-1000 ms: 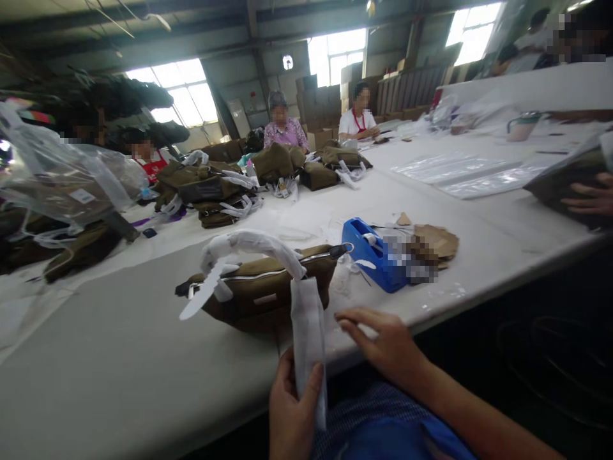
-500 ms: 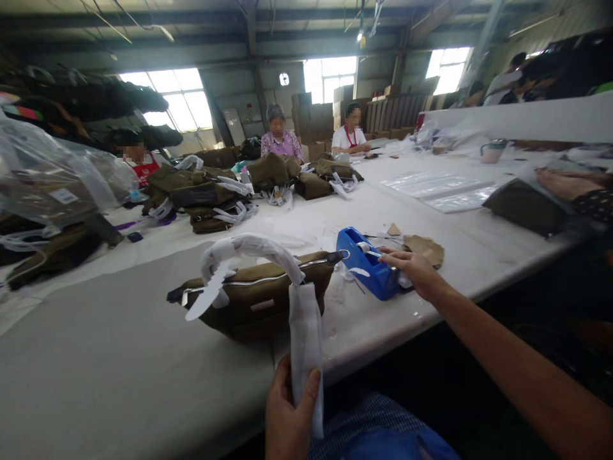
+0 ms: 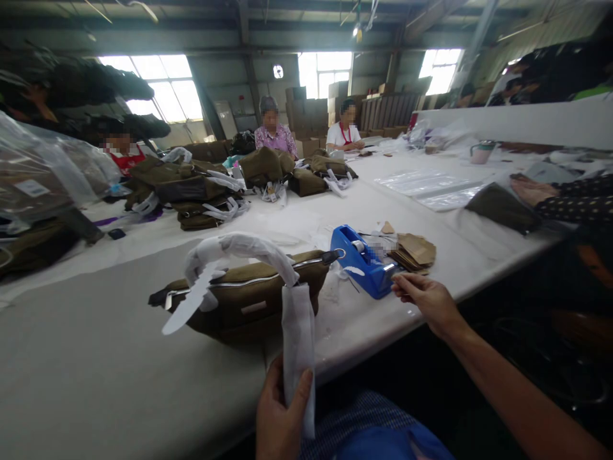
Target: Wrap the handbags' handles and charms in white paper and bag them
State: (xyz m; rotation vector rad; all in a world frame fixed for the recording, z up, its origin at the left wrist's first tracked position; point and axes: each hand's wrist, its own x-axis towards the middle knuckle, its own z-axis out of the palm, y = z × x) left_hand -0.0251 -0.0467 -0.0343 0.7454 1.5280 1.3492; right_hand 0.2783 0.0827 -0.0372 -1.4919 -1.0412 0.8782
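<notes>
An olive-brown handbag point(image 3: 249, 313) with a silver zip stands on the table before me, its arched handle point(image 3: 239, 243) wrapped in white paper. From its near side hangs a strap in a white wrap point(image 3: 297, 338), and my left hand point(image 3: 282, 409) is closed around the lower part. A white feather-shaped tag point(image 3: 191, 300) dangles at the handle. Right of the bag sits a blue tape dispenser point(image 3: 366, 271). My right hand point(image 3: 428, 303) is pinched just off its cutting end, on a strip of tape that hardly shows.
Brown cardboard pieces point(image 3: 414, 252) lie behind the dispenser. Olive bags point(image 3: 191, 188) with wrapped straps are piled at the back left. Clear plastic bags point(image 3: 431, 188) lie farther right, where a co-worker's hands point(image 3: 531, 190) touch a dark bag point(image 3: 502, 207). Other people sit across the table.
My right hand has moved from over the tape roll down toward me, past the dispenser's cutting end. My left hand keeps its hold on the wrapped strap. The view has shifted slightly.
</notes>
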